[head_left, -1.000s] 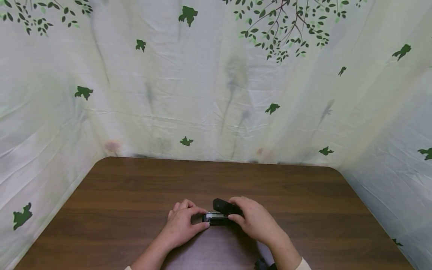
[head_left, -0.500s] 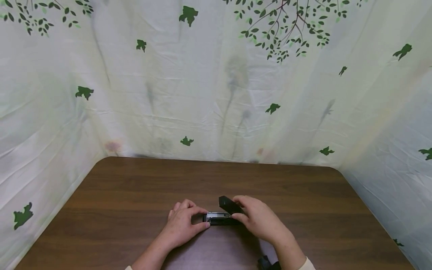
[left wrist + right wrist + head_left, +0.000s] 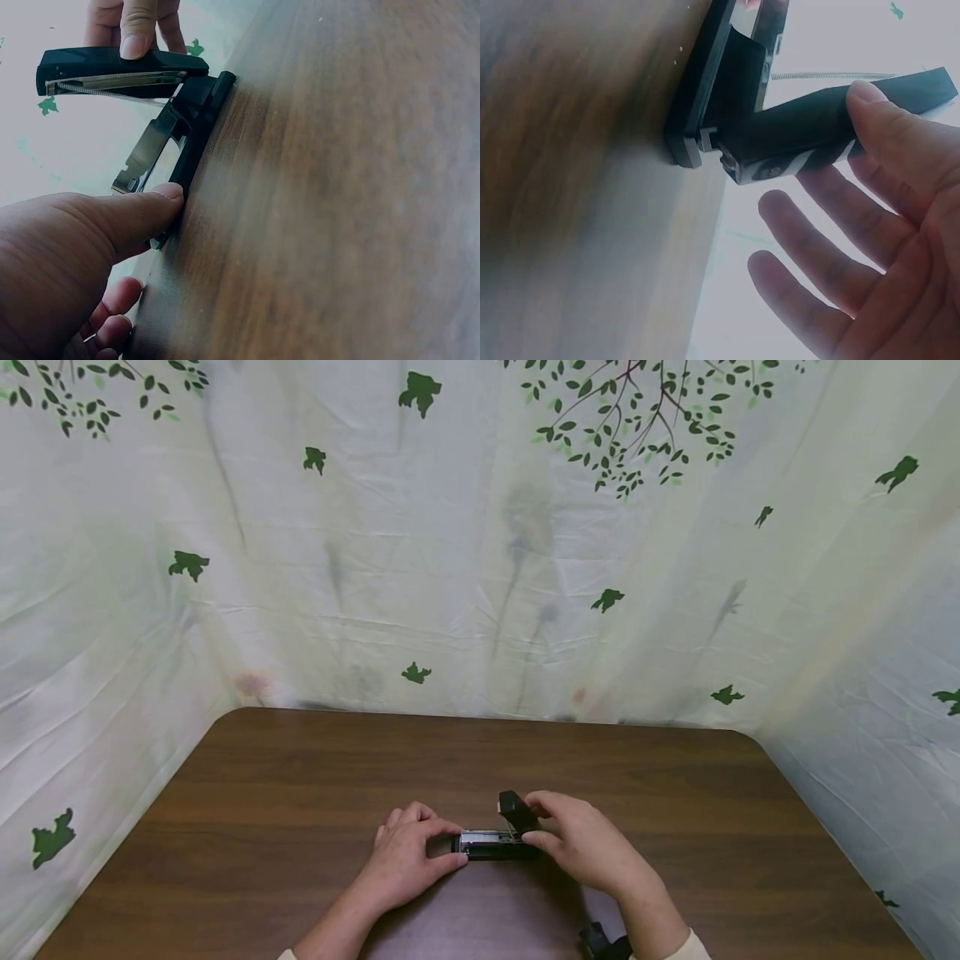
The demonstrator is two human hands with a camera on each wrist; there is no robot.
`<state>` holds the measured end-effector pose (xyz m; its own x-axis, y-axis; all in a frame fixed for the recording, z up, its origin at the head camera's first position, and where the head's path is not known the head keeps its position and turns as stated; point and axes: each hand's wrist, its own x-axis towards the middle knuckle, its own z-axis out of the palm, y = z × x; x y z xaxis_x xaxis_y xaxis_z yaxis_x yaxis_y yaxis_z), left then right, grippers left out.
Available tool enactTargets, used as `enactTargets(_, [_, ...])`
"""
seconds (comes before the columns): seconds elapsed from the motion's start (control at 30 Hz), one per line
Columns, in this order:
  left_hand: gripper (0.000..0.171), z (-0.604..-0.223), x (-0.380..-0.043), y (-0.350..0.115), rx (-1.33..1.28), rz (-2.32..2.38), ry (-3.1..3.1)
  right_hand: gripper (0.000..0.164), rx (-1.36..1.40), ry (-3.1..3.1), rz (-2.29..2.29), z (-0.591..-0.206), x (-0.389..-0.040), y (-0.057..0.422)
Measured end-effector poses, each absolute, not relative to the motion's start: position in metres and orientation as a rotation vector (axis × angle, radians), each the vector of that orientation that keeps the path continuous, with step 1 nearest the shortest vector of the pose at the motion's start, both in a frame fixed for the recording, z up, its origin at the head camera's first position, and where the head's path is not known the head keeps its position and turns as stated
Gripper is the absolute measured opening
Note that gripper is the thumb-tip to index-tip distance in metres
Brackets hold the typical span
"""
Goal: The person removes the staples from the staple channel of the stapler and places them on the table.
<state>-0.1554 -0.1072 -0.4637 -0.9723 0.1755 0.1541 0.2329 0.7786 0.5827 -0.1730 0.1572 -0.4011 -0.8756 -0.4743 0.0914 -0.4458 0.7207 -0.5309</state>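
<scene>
A black stapler [image 3: 495, 850] rests on the table with its top cover [image 3: 516, 811] swung up, tilted back from the metal staple channel [image 3: 142, 154]. My left hand [image 3: 408, 860] pinches the front end of the base between thumb and fingers. On the other side, my right hand [image 3: 588, 847] grips the raised cover, thumb on one face and index finger on the opposite one. In the right wrist view the other right fingers spread apart from the cover. A thin spring [image 3: 832, 76] stretches between cover and channel. Whether staples lie in the channel I cannot tell.
The brown wooden table [image 3: 300, 777] has rounded far corners. White cloth [image 3: 465, 568] printed with leaves and branches hangs behind it and at both sides. A black object [image 3: 603, 943] shows beside the right wrist at the bottom edge.
The stapler's cover has swung further up and to the right, carried by my right hand, uncovering more of the channel. My left hand has stayed on the base's front end.
</scene>
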Motion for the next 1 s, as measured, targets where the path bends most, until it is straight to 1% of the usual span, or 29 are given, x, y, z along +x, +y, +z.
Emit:
enactTargets(0.4, [0.030, -0.463, -0.155, -0.107, -0.325, -0.956, -2.884, 0.028, -0.729, 2.850, -0.898, -0.399, -0.175, 0.167])
enactTargets(1.0, [0.031, -0.464, -0.156, -0.107, -0.331, -0.950, -2.872, 0.025, -0.624, 2.754, -0.957, -0.395, -0.180, 0.182])
